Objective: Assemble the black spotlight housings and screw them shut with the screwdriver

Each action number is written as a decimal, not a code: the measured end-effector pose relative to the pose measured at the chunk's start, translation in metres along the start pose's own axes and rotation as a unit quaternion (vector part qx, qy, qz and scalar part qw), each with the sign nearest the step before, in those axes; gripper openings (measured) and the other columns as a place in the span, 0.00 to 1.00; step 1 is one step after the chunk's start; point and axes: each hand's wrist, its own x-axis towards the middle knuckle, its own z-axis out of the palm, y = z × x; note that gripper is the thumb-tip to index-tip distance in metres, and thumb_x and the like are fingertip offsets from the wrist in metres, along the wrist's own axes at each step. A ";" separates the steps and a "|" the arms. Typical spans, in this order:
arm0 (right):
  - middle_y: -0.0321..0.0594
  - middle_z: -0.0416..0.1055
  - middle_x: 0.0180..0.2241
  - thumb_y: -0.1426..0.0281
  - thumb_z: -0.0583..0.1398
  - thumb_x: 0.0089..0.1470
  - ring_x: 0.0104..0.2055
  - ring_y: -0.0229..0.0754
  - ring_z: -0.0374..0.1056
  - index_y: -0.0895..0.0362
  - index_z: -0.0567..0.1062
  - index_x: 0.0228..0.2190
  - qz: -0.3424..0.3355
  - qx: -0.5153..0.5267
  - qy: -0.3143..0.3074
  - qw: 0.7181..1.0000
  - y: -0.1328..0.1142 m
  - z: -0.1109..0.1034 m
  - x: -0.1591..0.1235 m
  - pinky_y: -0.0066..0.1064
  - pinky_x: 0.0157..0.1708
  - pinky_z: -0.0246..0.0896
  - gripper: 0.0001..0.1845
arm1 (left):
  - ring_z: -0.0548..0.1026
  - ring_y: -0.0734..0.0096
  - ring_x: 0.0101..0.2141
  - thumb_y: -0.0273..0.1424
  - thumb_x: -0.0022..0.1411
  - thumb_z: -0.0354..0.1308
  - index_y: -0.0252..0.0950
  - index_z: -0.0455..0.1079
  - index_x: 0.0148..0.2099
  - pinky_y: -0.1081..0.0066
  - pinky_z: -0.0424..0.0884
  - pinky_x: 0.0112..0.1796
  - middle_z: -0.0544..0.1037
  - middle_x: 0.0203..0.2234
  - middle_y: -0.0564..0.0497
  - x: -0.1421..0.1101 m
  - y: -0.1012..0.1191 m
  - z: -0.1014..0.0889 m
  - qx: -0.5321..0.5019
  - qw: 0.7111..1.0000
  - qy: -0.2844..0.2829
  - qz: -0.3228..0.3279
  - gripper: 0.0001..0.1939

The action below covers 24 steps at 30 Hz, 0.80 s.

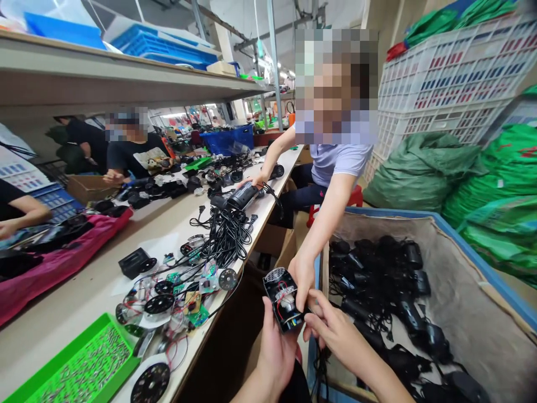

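An opened black plastic housing [282, 299] with a small motor, red wires and a round vented end sits in my left hand [277, 350], fingers wrapped around its lower side. My right hand [335, 330] is at the housing's right edge, thumb and fingers pinched together; what lies between them is hidden. Black cords [321, 366] hang below that hand. A co-worker's hand [302, 274] also touches the housing from above. The same person's other hand [259, 178] rests by a black cylindrical housing [243, 196] on the bench.
Motor parts and circuit boards [197, 308] lie along the bench [75, 268], near bundled black cords [229, 235]. A green tray [84, 364] holds screws. On the right, a blue-rimmed bin [470, 246] contains several black devices. Crates [444, 78] and green sacks [423, 168] stand behind it.
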 end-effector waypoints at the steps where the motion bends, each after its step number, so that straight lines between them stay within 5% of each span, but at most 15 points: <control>1: 0.34 0.74 0.26 0.53 0.47 0.62 0.22 0.41 0.69 0.53 0.59 0.52 0.005 0.002 0.011 1.000 0.000 0.002 0.000 0.29 0.25 0.63 0.23 | 0.77 0.58 0.34 0.51 0.63 0.46 0.31 0.76 0.42 0.59 0.70 0.42 0.81 0.35 0.41 0.001 0.000 0.002 0.007 1.000 -0.004 0.006 0.30; 6: 0.37 0.75 0.27 0.50 0.46 0.61 0.25 0.44 0.72 0.53 0.57 0.53 0.024 0.009 0.116 0.993 0.005 0.009 0.000 0.31 0.23 0.64 0.26 | 0.76 0.56 0.38 0.51 0.60 0.53 0.32 0.75 0.44 0.62 0.69 0.41 0.80 0.38 0.42 0.012 0.000 0.016 0.057 0.998 -0.017 0.024 0.27; 11: 0.47 0.76 0.43 0.48 0.47 0.59 0.38 0.48 0.76 0.53 0.57 0.55 0.044 -0.056 0.227 0.971 0.022 -0.001 0.012 0.34 0.29 0.69 0.30 | 0.76 0.56 0.39 0.51 0.57 0.56 0.33 0.72 0.48 0.63 0.65 0.41 0.79 0.41 0.40 0.037 0.006 0.032 0.136 0.990 0.002 0.031 0.28; 15: 0.49 0.77 0.38 0.47 0.50 0.56 0.36 0.53 0.76 0.57 0.59 0.56 0.057 -0.126 0.267 0.954 0.031 -0.017 0.023 0.42 0.33 0.70 0.35 | 0.75 0.57 0.42 0.49 0.56 0.59 0.36 0.68 0.53 0.64 0.62 0.44 0.78 0.42 0.42 0.043 0.003 0.035 0.174 0.982 0.018 0.077 0.28; 17: 0.56 0.73 0.42 0.44 0.49 0.54 0.44 0.59 0.73 0.63 0.56 0.59 0.051 -0.157 0.314 0.935 0.033 -0.017 0.024 0.49 0.41 0.68 0.43 | 0.71 0.56 0.49 0.46 0.56 0.61 0.36 0.67 0.54 0.66 0.61 0.47 0.76 0.47 0.42 0.035 -0.003 0.026 0.178 0.979 0.026 0.098 0.28; 20: 0.71 0.60 0.54 0.37 0.44 0.49 0.59 0.70 0.56 0.74 0.54 0.59 0.030 -0.198 0.389 0.899 0.034 -0.008 0.017 0.58 0.55 0.51 0.56 | 0.64 0.56 0.56 0.41 0.56 0.63 0.36 0.71 0.49 0.66 0.59 0.51 0.72 0.52 0.42 0.005 -0.013 -0.005 0.176 0.977 0.041 0.114 0.21; 24: 0.68 0.58 0.54 0.35 0.44 0.47 0.60 0.71 0.52 0.70 0.60 0.57 -0.031 -0.209 0.394 0.894 0.023 0.008 0.009 0.60 0.57 0.46 0.55 | 0.71 0.60 0.48 0.35 0.61 0.59 0.36 0.72 0.43 0.57 0.67 0.48 0.74 0.47 0.45 -0.059 -0.021 -0.058 0.150 0.980 0.036 0.125 0.10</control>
